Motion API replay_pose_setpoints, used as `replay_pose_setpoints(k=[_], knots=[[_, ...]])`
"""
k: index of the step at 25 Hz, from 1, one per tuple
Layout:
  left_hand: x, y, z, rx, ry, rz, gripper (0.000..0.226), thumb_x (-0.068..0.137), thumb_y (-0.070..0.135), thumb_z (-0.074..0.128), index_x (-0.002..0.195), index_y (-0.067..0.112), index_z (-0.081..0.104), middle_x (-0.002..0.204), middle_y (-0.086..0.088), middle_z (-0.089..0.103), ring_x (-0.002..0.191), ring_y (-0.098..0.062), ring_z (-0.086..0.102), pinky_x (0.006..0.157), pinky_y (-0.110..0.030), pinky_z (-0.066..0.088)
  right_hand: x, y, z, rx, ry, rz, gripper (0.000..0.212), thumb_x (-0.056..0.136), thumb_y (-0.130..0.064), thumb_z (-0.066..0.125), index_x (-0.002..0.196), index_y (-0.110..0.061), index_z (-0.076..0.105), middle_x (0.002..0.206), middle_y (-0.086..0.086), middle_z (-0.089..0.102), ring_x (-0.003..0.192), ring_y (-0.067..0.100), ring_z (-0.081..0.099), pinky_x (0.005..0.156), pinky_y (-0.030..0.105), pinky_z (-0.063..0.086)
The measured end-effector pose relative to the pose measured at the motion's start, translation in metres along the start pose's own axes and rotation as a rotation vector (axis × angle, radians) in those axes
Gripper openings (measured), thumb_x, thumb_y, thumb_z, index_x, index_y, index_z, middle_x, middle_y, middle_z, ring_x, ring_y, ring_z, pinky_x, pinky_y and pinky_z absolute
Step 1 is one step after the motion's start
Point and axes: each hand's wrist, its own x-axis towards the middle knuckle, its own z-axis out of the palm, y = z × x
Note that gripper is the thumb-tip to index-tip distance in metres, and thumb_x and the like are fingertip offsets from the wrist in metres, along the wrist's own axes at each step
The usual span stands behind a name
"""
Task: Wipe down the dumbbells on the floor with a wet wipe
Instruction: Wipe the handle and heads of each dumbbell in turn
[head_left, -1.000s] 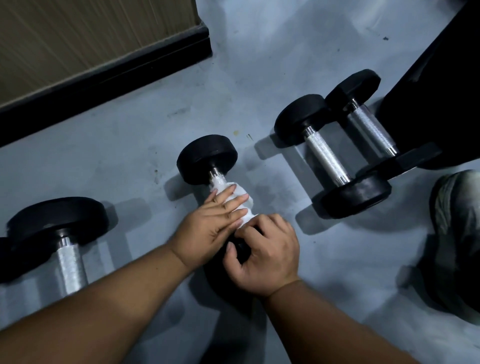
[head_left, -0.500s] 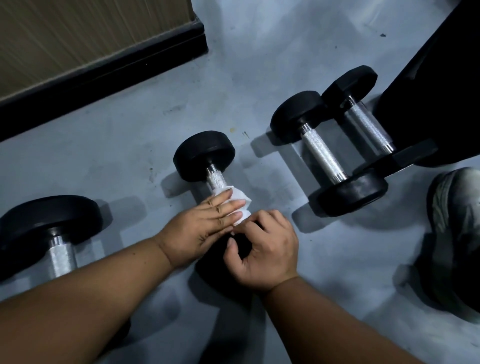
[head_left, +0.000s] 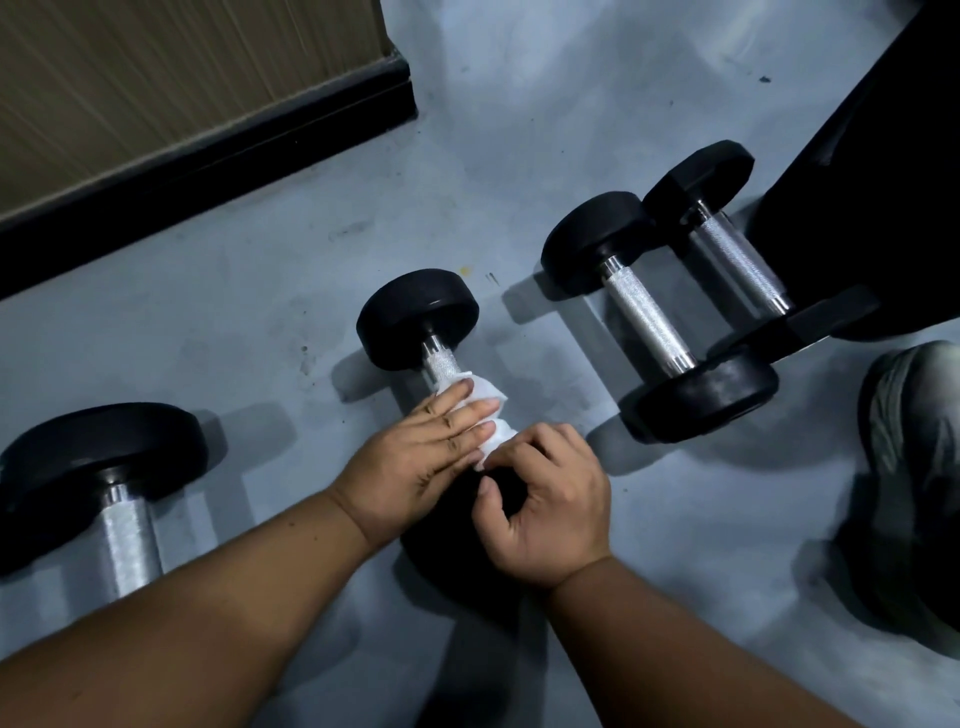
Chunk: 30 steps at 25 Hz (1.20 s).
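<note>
A small dumbbell (head_left: 418, 317) with black round heads and a knurled steel handle lies on the grey floor in the middle. A white wet wipe (head_left: 485, 402) is wrapped over its handle. My left hand (head_left: 421, 460) lies on the wipe with straight fingers pressing it onto the handle. My right hand (head_left: 548, 499) curls over the dumbbell's near head, which is mostly hidden, and its fingertips touch the wipe's edge.
A larger dumbbell (head_left: 104, 467) lies at the left. Two more dumbbells (head_left: 654, 322) (head_left: 727, 244) lie at the right against a black object (head_left: 883, 182). A shoe (head_left: 914, 441) is at the right edge. A wooden panel with a black baseboard (head_left: 208, 150) runs along the upper left.
My left hand slid the wipe back and forth along the handle, first toward the near head, then slightly back up. My right hand stayed on the near head.
</note>
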Motion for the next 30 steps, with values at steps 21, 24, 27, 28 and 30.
replay_pose_setpoints(k=[21,24,27,28,30], knots=[[0.018,0.005,0.016,-0.068,0.198,-0.290,0.036,0.101,0.021,0.052,0.132,0.005,0.064,0.148,-0.005,0.051,0.149,-0.021,0.032,0.121,-0.026,0.026,0.008,0.018,-0.008,0.121,-0.004,0.090,0.019,0.077,-0.028,0.058,0.075,-0.013,0.071,0.076,-0.001,0.061,0.074,0.023,0.059,0.070,0.039,0.048],[0.012,0.008,0.012,-0.105,0.076,-0.149,0.037,0.105,0.026,0.050,0.132,0.005,0.064,0.149,-0.006,0.051,0.150,-0.024,0.031,0.121,-0.031,0.029,0.009,0.020,-0.009,0.153,0.006,0.110,0.019,0.077,-0.027,0.058,0.074,-0.014,0.071,0.076,-0.002,0.063,0.074,0.022,0.059,0.071,0.040,0.049],[0.020,-0.002,0.003,-0.105,0.047,-0.126,0.038,0.106,0.028,0.049,0.132,0.006,0.064,0.147,-0.003,0.053,0.149,-0.020,0.032,0.121,-0.030,0.029,0.010,0.022,-0.010,0.155,0.011,0.117,0.019,0.077,-0.026,0.057,0.074,-0.013,0.071,0.075,-0.001,0.063,0.072,0.022,0.059,0.070,0.040,0.049],[0.023,-0.006,0.002,-0.091,0.067,-0.152,0.037,0.104,0.026,0.051,0.131,0.005,0.064,0.146,-0.003,0.053,0.149,-0.020,0.033,0.120,-0.029,0.029,0.010,0.022,-0.010,0.153,0.007,0.124,0.019,0.076,-0.026,0.056,0.074,-0.013,0.070,0.075,-0.001,0.062,0.072,0.022,0.059,0.070,0.041,0.049],[0.031,-0.012,0.001,-0.076,0.129,-0.234,0.036,0.102,0.024,0.052,0.130,0.006,0.066,0.145,-0.001,0.054,0.148,-0.020,0.034,0.121,-0.028,0.028,0.010,0.023,-0.010,0.154,-0.002,0.138,0.019,0.076,-0.026,0.056,0.074,-0.013,0.070,0.074,-0.001,0.061,0.072,0.022,0.058,0.069,0.041,0.049]])
